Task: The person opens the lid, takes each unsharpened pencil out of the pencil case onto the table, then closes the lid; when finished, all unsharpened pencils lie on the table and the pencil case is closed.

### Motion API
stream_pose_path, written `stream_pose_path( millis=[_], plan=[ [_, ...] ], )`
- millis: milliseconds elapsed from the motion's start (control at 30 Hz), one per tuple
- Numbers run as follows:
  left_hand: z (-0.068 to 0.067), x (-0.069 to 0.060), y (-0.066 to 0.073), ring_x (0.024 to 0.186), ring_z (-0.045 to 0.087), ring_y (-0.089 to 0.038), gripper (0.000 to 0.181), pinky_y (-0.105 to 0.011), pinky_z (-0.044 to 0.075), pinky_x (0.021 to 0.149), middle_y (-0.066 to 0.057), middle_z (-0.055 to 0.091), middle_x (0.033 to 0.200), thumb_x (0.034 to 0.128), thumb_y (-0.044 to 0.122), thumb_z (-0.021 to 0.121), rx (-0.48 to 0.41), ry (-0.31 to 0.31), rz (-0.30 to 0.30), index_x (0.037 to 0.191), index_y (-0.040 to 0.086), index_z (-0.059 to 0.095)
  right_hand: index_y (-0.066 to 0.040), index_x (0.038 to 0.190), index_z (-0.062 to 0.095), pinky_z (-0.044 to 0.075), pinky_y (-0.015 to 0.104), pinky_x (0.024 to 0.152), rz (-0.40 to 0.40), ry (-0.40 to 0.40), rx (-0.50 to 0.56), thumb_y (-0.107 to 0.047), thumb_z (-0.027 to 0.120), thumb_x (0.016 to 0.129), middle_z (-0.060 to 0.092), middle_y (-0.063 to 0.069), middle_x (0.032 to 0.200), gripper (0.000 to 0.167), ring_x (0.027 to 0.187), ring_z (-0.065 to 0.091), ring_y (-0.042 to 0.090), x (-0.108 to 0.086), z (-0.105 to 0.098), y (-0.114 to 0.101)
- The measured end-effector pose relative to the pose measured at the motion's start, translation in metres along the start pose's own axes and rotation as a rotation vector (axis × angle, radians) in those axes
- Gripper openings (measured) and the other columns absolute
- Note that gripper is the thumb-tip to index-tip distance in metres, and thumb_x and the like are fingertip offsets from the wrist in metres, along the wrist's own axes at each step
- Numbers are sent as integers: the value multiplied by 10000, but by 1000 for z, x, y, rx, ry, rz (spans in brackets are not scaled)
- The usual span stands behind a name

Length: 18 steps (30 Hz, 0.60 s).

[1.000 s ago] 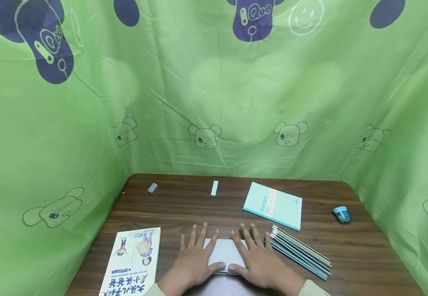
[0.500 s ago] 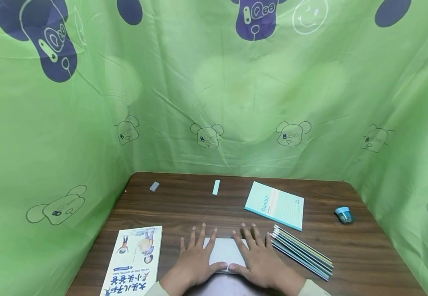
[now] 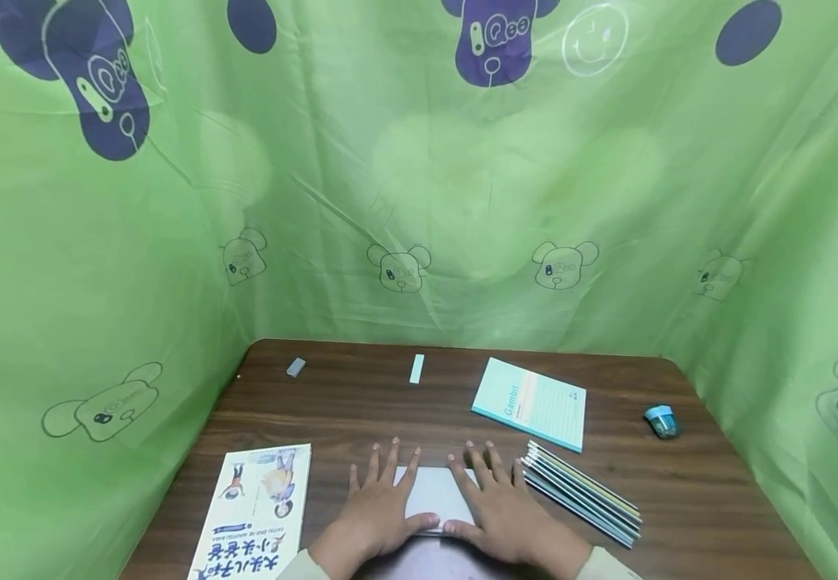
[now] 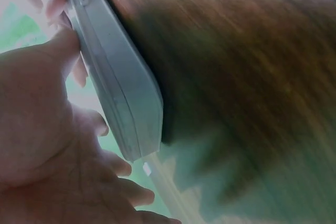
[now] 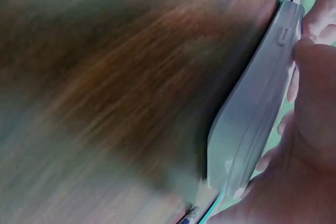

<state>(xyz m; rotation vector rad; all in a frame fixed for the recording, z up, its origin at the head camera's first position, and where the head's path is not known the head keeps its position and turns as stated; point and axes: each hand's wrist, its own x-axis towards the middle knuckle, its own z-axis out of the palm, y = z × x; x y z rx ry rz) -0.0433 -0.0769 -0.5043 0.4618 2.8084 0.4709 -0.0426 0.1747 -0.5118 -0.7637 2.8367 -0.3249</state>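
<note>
A closed white plastic case (image 3: 437,493) lies flat on the table at the near middle. Its front side (image 4: 123,85), with a seam and a small clasp, shows grey in the left wrist view. My left hand (image 3: 375,515) rests on the left part of its lid with fingers spread and straight. On the right part lies my right hand (image 3: 502,514), likewise spread. Both thumbs sit at the near edge, close together. In the right wrist view the case (image 5: 252,108) extends beside the right palm. Most of the lid's two sides is hidden under the hands.
Left of the hands lies a picture book (image 3: 252,511). Several pencils (image 3: 582,493) lie just right of the right hand. Farther back are a Gambit notebook (image 3: 528,403), a blue sharpener (image 3: 662,421), a pale strip (image 3: 416,368) and a grey eraser-like block (image 3: 296,367). Green cloth (image 3: 419,201) surrounds the table.
The head view has shifted slightly. Both hands stay spread on the case, and the objects on the table keep their places.
</note>
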Motion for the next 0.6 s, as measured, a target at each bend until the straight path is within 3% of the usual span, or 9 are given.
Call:
stream_pose_path(
  millis=[233, 433, 600],
  plan=[
    [0, -1, -2, 1668, 152, -652, 1055, -943, 192, 1226, -298, 193, 1836, 967, 787, 635, -27, -18, -7, 1771, 178, 325, -188, 1780, 287, 239, 937, 1217, -12, 51, 13, -757, 490, 1072, 232, 271, 1836, 931, 1672, 210, 612, -2, -6, 2],
    [-4, 3, 0, 1665, 169, -652, 1063, -941, 203, 1224, -305, 229, 1825, 958, 791, 648, -31, -10, -12, 1761, 162, 350, -207, 1777, 304, 187, 900, 1272, 46, 107, 32, -663, 573, 1088, 244, 240, 1842, 868, 1687, 207, 582, -3, -20, 12],
    [-4, 3, 0, 1674, 160, -640, 1078, -931, 193, 1238, -295, 228, 1829, 947, 810, 645, -35, -13, -22, 1766, 178, 341, -186, 1763, 350, 214, 897, 1266, 97, 145, 56, -630, 596, 1094, 259, 231, 1841, 839, 1691, 210, 572, -10, -28, 21]
  ],
)
